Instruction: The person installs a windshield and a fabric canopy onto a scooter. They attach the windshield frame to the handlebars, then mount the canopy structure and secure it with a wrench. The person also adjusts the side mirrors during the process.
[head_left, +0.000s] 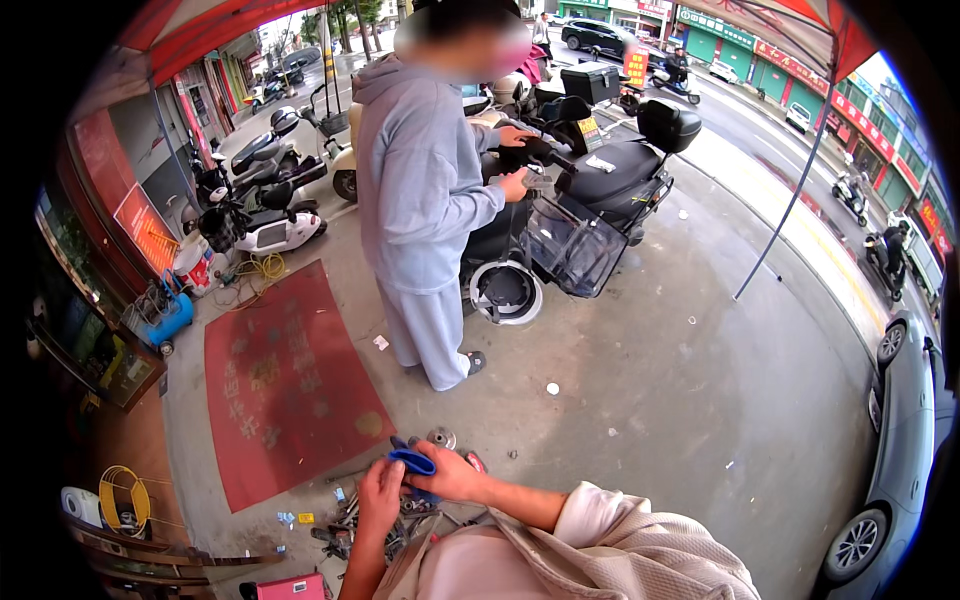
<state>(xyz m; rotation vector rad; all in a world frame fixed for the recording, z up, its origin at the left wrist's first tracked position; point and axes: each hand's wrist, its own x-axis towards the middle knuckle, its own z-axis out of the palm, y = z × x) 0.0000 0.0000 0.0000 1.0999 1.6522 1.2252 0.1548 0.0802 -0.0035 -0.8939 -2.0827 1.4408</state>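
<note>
My left hand [382, 478] and my right hand [450, 478] are close together at the bottom middle, both closed on a blue fabric item [413, 460], apparently a glove. Below them, metal tools [342, 530] lie scattered on the pavement, partly hidden by my arms. A round metal part [442, 438] sits just beyond my right hand. A pink case [290, 589] is at the lower edge.
A person [415, 200] in grey stands ahead at a black scooter [610, 170] with a white helmet [505, 290] low beside it. A red mat [270, 350], blue compressor [155, 315] and parked scooters [265, 200] are leftward. A canopy pole [785, 200] and car [905, 420] are rightward.
</note>
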